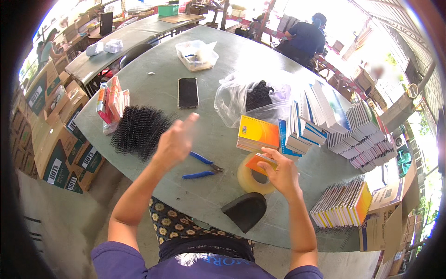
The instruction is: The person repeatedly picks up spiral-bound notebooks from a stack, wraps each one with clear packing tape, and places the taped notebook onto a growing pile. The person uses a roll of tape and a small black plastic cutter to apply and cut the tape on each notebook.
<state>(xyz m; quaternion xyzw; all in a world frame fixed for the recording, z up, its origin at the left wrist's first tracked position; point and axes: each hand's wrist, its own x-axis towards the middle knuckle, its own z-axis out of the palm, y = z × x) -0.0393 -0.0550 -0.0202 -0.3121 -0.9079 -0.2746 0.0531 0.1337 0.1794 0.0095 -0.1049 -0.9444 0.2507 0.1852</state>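
My right hand (282, 173) is closed on a small orange notebook (255, 163), pinching it over a roll of clear tape (245, 180). My left hand (174, 144) is raised beside a heap of black spiral binding coils (139, 130); its fingertips are smeared by motion, so whether it holds a coil is unclear. Blue-handled cutting pliers (203, 159) lie on the table between my hands. Just beyond my right hand sits a stack of yellow-orange notebooks (258, 132). Nearer to me rests a black, round-ended block (246, 211).
Notebook piles (362, 132) and spiral-bound yellow notebooks (341, 202) fill the table's right side, beside an open carton (381, 228). A plastic bag of coils (227, 100), a phone (187, 93) and a clear tub (197, 56) stand farther back. Cartons (58, 149) are stacked at left; another person (304, 39) sits beyond.
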